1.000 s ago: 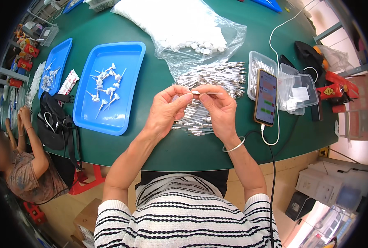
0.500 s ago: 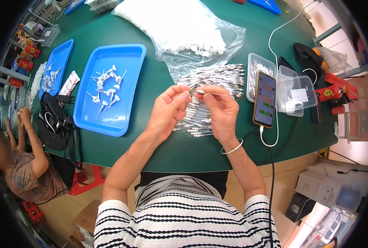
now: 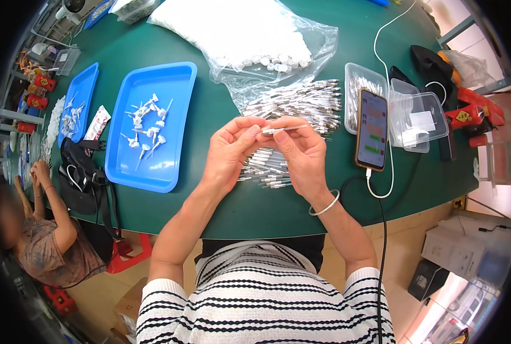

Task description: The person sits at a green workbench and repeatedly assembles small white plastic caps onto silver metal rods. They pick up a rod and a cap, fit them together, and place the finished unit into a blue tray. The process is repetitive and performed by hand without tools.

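Above the table my right hand [image 3: 304, 153] pinches a thin white tube with a metal fitting [image 3: 292, 127] between thumb and fingers. My left hand [image 3: 225, 153] is closed at the tube's left end, its fingertips pressed together; whether a small part sits in them is too fine to see. The two hands nearly meet. Behind and beneath them spreads a heap of similar white tubes with metal ends [image 3: 304, 102]. Past the heap lies a big clear plastic bag of white caps [image 3: 249, 34]. To the left, a blue tray [image 3: 146, 182] carries several white-capped pieces with thin stems [image 3: 152, 107].
At right are a phone [image 3: 372, 129] on a white cable, a clear box of thin parts [image 3: 353, 86] and a clear lid [image 3: 419, 123]. A second blue tray [image 3: 89, 80] and a black bag [image 3: 77, 172] lie left, near a seated co-worker [image 3: 49, 246].
My left hand has come closer to my right, and its fingertips now reach the tube's end. The tube shows more of its length. The whole view has shifted slightly.
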